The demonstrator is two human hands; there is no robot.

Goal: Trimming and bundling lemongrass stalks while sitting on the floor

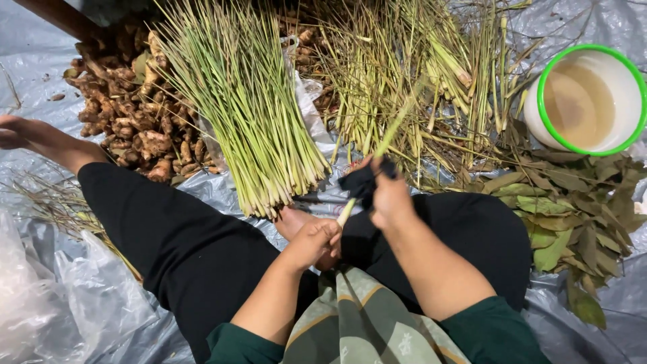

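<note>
Both forearms come in from the bottom of the shot, sleeves dark green, meeting over the lap. The left hand (314,241) is curled into a loose fist around the pale base end of a single lemongrass stalk (381,149), thumb side up. The right hand (389,197) sits a bit higher and further out, fingers closed around a dark cloth (362,180) that's wrapped against the same stalk — so both hands are gripping, neither is spread.

The stalk's long axis runs on a diagonal: thick whitish end low at the left hand, green tip pointing up and to the right, away from the body, over the loose pile. It's right in the middle of the frame, above the person's crossed legs in black trousers.

Counts: one stalk in hand, one cloth, one white bucket with a green rim (585,98) at upper right holding cloudy water. One neat bundle of trimmed lemongrass (237,87) lies fanned out with cut ends toward the person, too many stalks to count. Beside it on the right, a messy heap of untrimmed lemongrass (404,67). A pile of ginger roots (131,111) sits to the left, and a scatter of dried green leaves (573,209) to the right — all on a grey plastic sheet (40,67).
</note>
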